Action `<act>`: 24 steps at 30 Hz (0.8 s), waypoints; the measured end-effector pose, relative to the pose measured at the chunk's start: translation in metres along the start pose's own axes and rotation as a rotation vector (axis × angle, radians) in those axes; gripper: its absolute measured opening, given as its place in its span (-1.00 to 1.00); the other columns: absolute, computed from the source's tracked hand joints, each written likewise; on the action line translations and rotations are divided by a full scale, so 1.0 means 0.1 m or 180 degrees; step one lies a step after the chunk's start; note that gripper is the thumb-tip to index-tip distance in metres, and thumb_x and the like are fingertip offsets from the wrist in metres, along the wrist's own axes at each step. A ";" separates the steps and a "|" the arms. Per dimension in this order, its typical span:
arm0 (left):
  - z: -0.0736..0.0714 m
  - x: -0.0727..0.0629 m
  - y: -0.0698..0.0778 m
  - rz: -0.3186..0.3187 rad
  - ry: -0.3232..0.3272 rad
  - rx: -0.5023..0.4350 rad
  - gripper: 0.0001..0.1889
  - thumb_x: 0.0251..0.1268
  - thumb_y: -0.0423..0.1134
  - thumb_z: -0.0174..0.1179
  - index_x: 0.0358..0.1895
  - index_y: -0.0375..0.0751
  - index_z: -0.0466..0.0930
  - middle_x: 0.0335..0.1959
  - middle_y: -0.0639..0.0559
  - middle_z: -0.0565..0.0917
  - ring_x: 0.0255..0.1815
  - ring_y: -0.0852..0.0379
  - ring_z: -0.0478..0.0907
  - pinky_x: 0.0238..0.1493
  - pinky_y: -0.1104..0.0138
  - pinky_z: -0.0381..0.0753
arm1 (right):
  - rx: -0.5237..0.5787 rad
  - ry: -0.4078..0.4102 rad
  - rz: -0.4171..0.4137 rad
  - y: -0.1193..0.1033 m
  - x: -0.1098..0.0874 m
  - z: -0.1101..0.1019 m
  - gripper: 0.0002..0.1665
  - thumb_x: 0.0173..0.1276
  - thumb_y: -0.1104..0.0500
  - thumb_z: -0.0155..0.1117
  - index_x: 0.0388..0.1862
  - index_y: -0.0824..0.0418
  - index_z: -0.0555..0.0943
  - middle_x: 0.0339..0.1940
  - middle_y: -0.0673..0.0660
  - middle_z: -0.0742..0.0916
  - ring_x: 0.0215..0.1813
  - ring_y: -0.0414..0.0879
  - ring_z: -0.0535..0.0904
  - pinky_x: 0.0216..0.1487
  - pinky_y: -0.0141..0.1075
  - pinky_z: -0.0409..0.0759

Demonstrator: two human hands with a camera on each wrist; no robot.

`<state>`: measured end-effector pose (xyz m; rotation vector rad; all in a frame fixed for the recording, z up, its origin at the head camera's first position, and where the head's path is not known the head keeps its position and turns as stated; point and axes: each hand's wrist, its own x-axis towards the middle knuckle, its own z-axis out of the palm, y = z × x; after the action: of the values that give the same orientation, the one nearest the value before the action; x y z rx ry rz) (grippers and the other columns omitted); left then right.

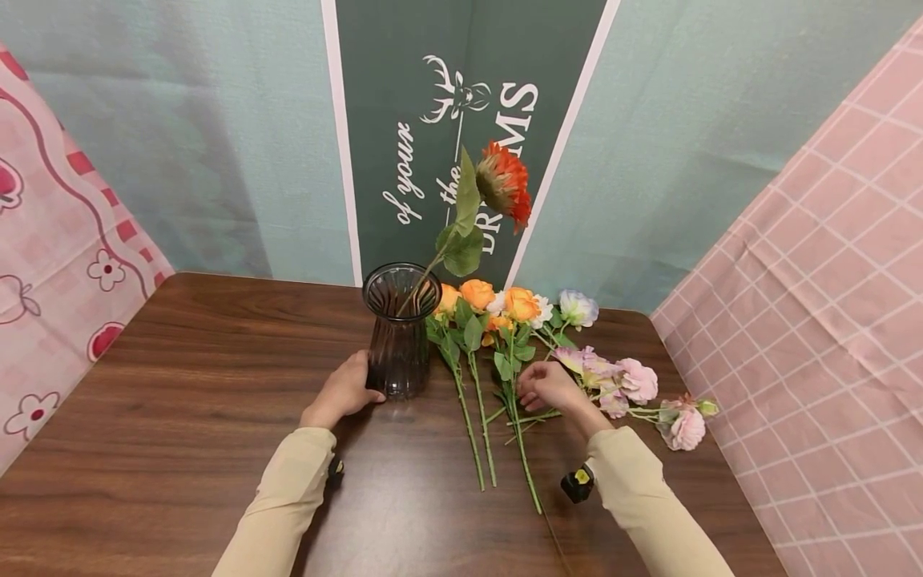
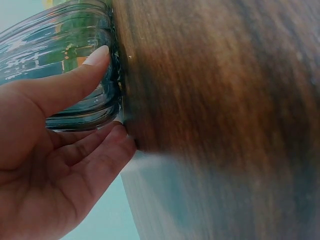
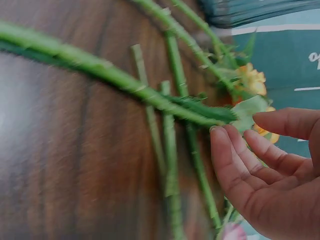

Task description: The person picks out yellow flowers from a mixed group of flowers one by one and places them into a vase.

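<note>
My left hand (image 1: 342, 390) holds the lower part of a dark, ribbed glass vase (image 1: 399, 357) standing on the table. In the left wrist view its thumb (image 2: 75, 82) lies along the glass, with the fingers round the other side near the base. A red-orange flower (image 1: 508, 183) with a leafy stem leans to the right out of the vase. My right hand (image 1: 551, 387) is beside the stem of an orange rose (image 1: 522, 304). From the right wrist, its loosely bent fingertips appear right at the green stem (image 3: 125, 80), thumb and fingers apart.
More orange roses (image 1: 476, 295) lie right of the vase, stems toward me. White and bluish flowers (image 1: 578, 308) are behind them. Pink flowers (image 1: 638, 380) lie to the right, near the pink checked cloth (image 1: 815, 320). A green-and-teal curtain (image 1: 216, 160) hangs behind the table.
</note>
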<state>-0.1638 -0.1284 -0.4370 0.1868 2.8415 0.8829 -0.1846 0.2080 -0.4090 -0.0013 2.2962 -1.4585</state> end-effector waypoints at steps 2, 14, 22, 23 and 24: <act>0.00 0.00 0.00 -0.0007 0.0000 -0.0006 -0.24 0.02 -0.26 0.35 0.20 -0.60 0.14 0.17 -0.47 0.31 0.17 -0.31 0.28 0.15 -0.04 0.28 | -0.0015 0.0046 0.0065 0.04 0.00 0.00 -0.89 0.24 0.45 0.02 -0.29 0.51 0.47 -0.42 0.30 0.63 -0.46 0.04 0.60 -0.38 -0.13 0.63; 0.00 0.00 0.01 -0.0044 -0.0021 -0.0016 -0.24 0.04 -0.25 0.34 0.21 -0.59 0.14 0.18 -0.46 0.30 0.18 -0.31 0.27 0.15 -0.03 0.28 | -0.0032 0.0002 0.0024 0.16 0.05 0.03 -0.80 0.15 0.47 0.08 -0.23 0.57 0.45 -0.54 0.20 0.58 -0.59 -0.09 0.54 -0.47 -0.20 0.62; 0.00 0.00 0.02 -0.0076 -0.0056 -0.0037 -0.24 0.05 -0.25 0.33 0.22 -0.59 0.12 0.19 -0.46 0.29 0.19 -0.31 0.27 0.15 -0.03 0.28 | -0.0048 -0.0065 0.0008 0.18 0.08 0.08 -0.79 0.07 0.50 0.07 -0.26 0.56 0.43 -0.59 0.13 0.53 -0.62 -0.10 0.50 -0.53 -0.26 0.59; 0.00 0.00 0.02 -0.0079 -0.0056 -0.0042 -0.24 0.05 -0.26 0.33 0.22 -0.58 0.12 0.19 -0.46 0.29 0.19 -0.31 0.27 0.15 -0.03 0.28 | -0.0048 -0.0061 0.0009 0.18 0.08 0.08 -0.79 0.06 0.50 0.07 -0.27 0.56 0.44 -0.61 0.12 0.53 -0.63 -0.11 0.50 -0.54 -0.27 0.59; 0.00 0.00 0.02 -0.0071 -0.0052 -0.0036 -0.25 0.05 -0.26 0.33 0.21 -0.59 0.13 0.18 -0.46 0.29 0.18 -0.31 0.27 0.14 -0.03 0.29 | -0.0052 -0.0059 0.0006 0.18 0.08 0.09 -0.80 0.06 0.51 0.06 -0.28 0.55 0.44 -0.61 0.12 0.53 -0.63 -0.11 0.49 -0.54 -0.27 0.58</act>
<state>-0.1638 -0.1270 -0.4356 0.1601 2.8173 0.8887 -0.1850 0.2070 -0.4306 -0.0171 2.2926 -1.4329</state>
